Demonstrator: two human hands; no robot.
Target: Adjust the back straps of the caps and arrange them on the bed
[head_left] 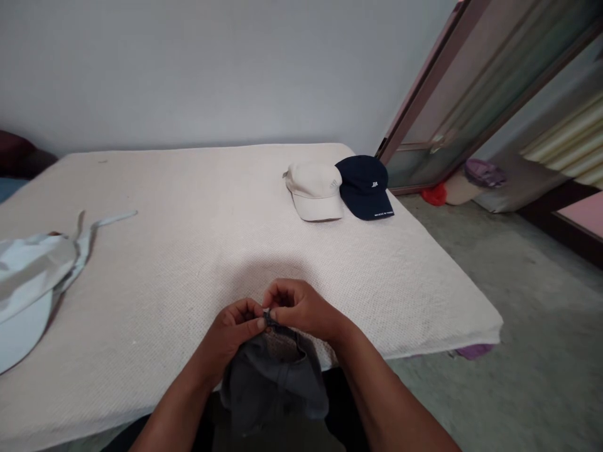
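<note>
Pale, textured cloth covers the bed [179, 282], which meets a grey wall [211, 69] at the back, with the concrete floor [541, 301] on the right of the frame. You have the grey cap [277, 386] at bottom centre, by the bed's near edge, its inside partly turned up towards you. Your left hand [230, 326] and right hand [304, 307] are both narrow, thumbs against fingers, nipping the small strap [270, 318] at its rim. Their fingertips are just beside each other and cover much of it, so you cannot tell how its ends are joined. For fine work like this, let one hand steady the strap while the other works it with small movements, and keep it flat, since soft cloth would likely fold or twist under a hard pull. Tilting the rim towards the light should help, as the dark fabric hides detail. At upper right of centre, the cream cap [315, 182] touches the navy cap [365, 182]; at the left edge lies the white cap [28, 289] with its loose ties [113, 220]. These lie well apart from your hands, so your own fingers are the main hindrance.
</note>
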